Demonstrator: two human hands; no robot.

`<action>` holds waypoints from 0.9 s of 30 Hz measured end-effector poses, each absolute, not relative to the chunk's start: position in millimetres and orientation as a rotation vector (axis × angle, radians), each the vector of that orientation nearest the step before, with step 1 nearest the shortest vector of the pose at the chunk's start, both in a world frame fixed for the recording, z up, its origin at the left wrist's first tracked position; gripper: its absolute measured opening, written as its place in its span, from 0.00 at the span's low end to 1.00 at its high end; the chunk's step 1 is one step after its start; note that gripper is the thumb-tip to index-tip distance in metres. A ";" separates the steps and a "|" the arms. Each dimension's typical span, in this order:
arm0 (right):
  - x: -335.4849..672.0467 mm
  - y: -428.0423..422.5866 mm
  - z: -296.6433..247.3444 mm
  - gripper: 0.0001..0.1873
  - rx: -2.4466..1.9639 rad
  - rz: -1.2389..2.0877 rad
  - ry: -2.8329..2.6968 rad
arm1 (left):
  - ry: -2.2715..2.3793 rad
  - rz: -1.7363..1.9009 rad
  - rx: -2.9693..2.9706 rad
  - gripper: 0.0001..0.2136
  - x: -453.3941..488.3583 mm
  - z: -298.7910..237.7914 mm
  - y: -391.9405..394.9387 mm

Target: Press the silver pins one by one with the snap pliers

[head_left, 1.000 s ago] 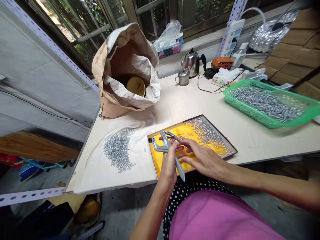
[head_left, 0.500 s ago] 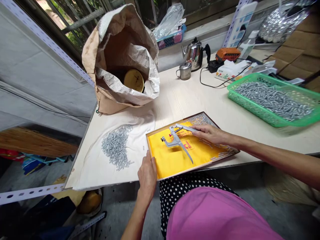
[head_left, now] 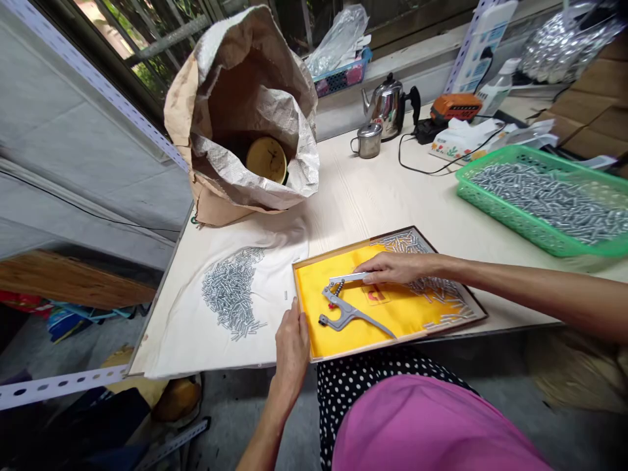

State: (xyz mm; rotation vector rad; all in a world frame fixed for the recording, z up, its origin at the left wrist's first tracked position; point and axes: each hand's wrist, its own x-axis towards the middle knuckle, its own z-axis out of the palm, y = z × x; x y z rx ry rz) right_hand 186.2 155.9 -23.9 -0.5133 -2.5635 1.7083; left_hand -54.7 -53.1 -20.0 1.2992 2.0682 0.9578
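My right hand [head_left: 387, 267] is closed around the upper handle of grey metal pliers [head_left: 346, 315], which have a spring between the arms and a curved lower handle. The pliers are over the yellow lining of a shallow tray [head_left: 301, 288]; whether they touch it I cannot tell. Small metal pins [head_left: 402, 243] lie along the tray's far and right sides, some beneath my right forearm. My left hand [head_left: 293, 340] grips the tray's near left edge, its thumb along the side. Left of the tray, a heap of similar pins [head_left: 229, 294] rests on a white cloth [head_left: 181, 340].
A green basket [head_left: 530, 239] full of metal pins stands on the right. At the back are an open sack [head_left: 216, 196] with a round yellow object inside, a metal mug [head_left: 367, 140], a kettle [head_left: 387, 108] and an orange battery [head_left: 456, 106]. The table's near edge runs beneath the tray.
The pliers have turned in my right hand's hold, and their jaw end sits lower over the tray. My left hand stays on the tray edge. The whole view has shifted slightly.
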 end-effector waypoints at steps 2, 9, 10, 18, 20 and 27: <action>179.0 155.6 -29.3 0.23 -0.500 1.678 -2.638 | 2.062 0.923 1.315 0.16 -59.9 -21.1 -54.5; 166.8 139.8 -38.2 0.17 -0.593 0.970 -2.779 | 2.364 0.585 1.548 0.15 -104.4 -7.0 -25.1; 165.6 135.1 -40.1 0.16 -0.632 0.831 -2.791 | 2.415 0.563 1.609 0.15 -111.5 -5.8 -13.7; 170.0 124.5 -56.7 0.21 -0.859 0.602 -2.662 | 2.302 0.504 1.598 0.15 -124.0 -22.0 42.7; 173.8 128.2 -57.7 0.21 -0.868 0.630 -2.649 | 2.277 0.456 1.563 0.13 -120.3 -23.4 41.1; 171.6 136.5 -72.4 0.21 -0.846 0.557 -2.677 | 2.249 0.351 1.676 0.13 -119.1 -23.5 48.6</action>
